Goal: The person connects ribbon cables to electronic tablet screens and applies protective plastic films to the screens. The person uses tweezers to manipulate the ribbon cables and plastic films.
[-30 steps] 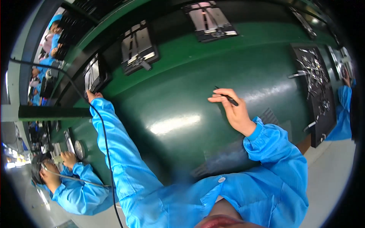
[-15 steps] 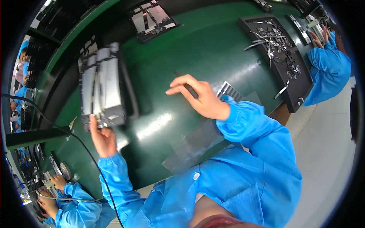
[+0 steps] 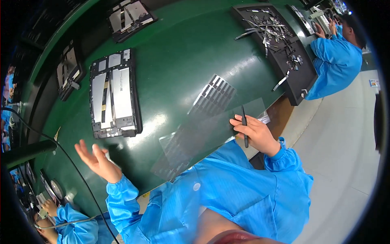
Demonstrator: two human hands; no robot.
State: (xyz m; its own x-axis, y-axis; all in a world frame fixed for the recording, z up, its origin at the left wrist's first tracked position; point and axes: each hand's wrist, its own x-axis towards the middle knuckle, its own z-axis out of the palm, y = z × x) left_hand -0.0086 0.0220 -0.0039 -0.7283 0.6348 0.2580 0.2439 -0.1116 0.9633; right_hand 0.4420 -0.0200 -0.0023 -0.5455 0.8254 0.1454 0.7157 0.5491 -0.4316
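My left hand (image 3: pixel 100 163) is open with its fingers apart, just below the near end of an opened tablet (image 3: pixel 126 91). The tablet lies on the green table with its silvery battery panels and a dark ribbon cable facing up; a second unit may be under it, but I cannot tell. My right hand (image 3: pixel 260 136) is closed on a pair of black tweezers (image 3: pixel 243 116), held tip up at the table's near edge. To the left of the tweezers lie a sheet of dark adhesive strips (image 3: pixel 213 94) and clear plastic film (image 3: pixel 174 144).
Two more opened tablets (image 3: pixel 130 18) (image 3: pixel 69 69) lie at the far left. At the right stands a black tray (image 3: pixel 302 91) heaped with small ribbon cables and metal parts. A black cable (image 3: pixel 75 164) crosses the lower left. Co-workers in blue sit at both sides.
My left hand has let go of the tablet, which now rests on the table, and has drawn back. My right hand has moved right and nearer to me with the tweezers. The view has shifted.
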